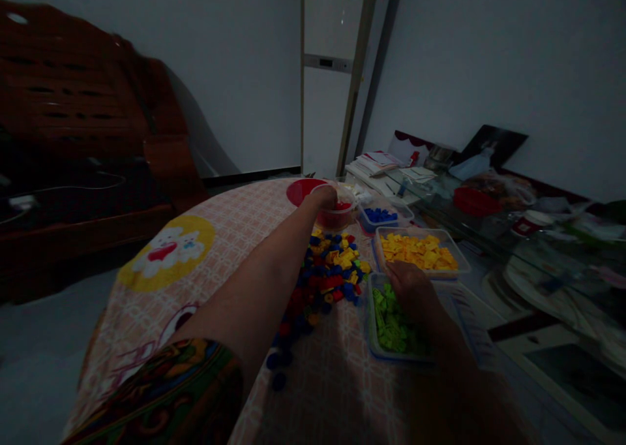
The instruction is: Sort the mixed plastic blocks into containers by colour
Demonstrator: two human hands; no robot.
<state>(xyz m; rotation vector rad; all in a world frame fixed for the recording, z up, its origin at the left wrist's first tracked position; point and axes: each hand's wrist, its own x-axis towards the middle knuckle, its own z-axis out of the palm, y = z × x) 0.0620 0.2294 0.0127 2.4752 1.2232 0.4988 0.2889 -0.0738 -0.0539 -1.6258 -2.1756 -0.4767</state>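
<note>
Blocks (345,262) lie in a mixed pile on the counter (235,236). The left hand (323,197) is at the red tub (335,222); the right hand (409,287) is over the green tub (372,321), beside the yellow tub (462,265). Whether either hand's fingers are spread or gripping cannot be determined.

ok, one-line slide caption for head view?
Left hand at round tub, right hand by yellow blocks and green blocks, mixed-color pile between arms.
</note>
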